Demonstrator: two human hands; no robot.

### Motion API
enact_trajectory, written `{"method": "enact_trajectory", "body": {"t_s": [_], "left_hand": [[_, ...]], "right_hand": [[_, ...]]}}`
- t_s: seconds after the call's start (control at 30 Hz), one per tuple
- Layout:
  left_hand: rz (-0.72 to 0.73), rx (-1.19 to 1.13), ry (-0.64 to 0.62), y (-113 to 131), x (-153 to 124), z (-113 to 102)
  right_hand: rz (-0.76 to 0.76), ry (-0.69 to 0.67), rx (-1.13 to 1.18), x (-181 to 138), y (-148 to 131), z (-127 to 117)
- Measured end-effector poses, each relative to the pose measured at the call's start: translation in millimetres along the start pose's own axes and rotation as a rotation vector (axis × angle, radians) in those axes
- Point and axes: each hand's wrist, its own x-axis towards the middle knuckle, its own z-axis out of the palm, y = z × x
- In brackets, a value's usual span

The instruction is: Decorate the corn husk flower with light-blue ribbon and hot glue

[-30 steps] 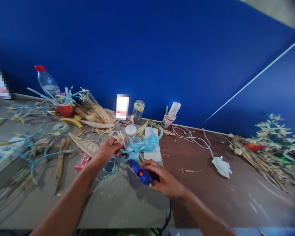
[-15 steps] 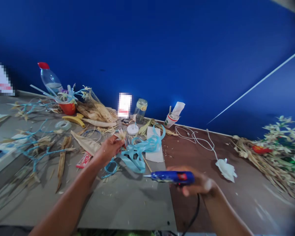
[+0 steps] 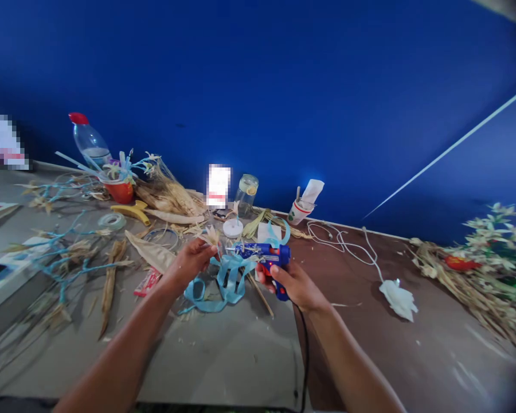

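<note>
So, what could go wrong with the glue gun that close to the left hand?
1. The glue gun in the right hand points at the husk flower pinched in the left hand; glue could land on skin.
2. The blue ribbon lies looped just below the gun; drips may stick to it.
3. The black cord runs off the table edge; a snag could jerk the gun.
</note>
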Motion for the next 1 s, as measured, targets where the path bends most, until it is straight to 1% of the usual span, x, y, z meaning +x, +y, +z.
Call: {"method": "enact_trajectory", "body": {"t_s": [0.07,0.13,0.33,0.47,0.6,0.73,0.83,1.0], "left_hand": [[-0.019,-0.015,-0.004,-3.9,1.7,-2.2],[-0.032,-0.025,-0.014,-7.1,3.4,-3.3],[-0.081,-0.018,-0.011,-6.8,2.8,-1.3],[-0.103,-0.031,-0.014,-6.2,2.0,-0.9],[-0.09,-0.07,-0.016,-8.2,3.4,-1.5],[-0.09,-0.062,-0.002,-7.0,3.8,-1.5],[-0.094,-0.032,0.008,-2.1,1.9,-0.6],[-0.069,-0.001,0.006,3.9,-0.9,1.2]], "right_hand": [[0.008,0.021,0.027,4.8,9.2,7.7],[0.023,0.019,0.03,6.2,14.7,10.1],[0.029,0.03,-0.04,6.7,19.7,8.8],[0.003,0.006,-0.112,7.3,22.3,8.6],[-0.029,0.02,-0.201,6.4,25.5,9.2],[-0.051,0.034,-0.282,4.3,26.8,9.1],[-0.066,0.014,-0.278,2.7,25.5,8.9],[-0.093,0.02,-0.264,3.6,25.3,10.1]]}}
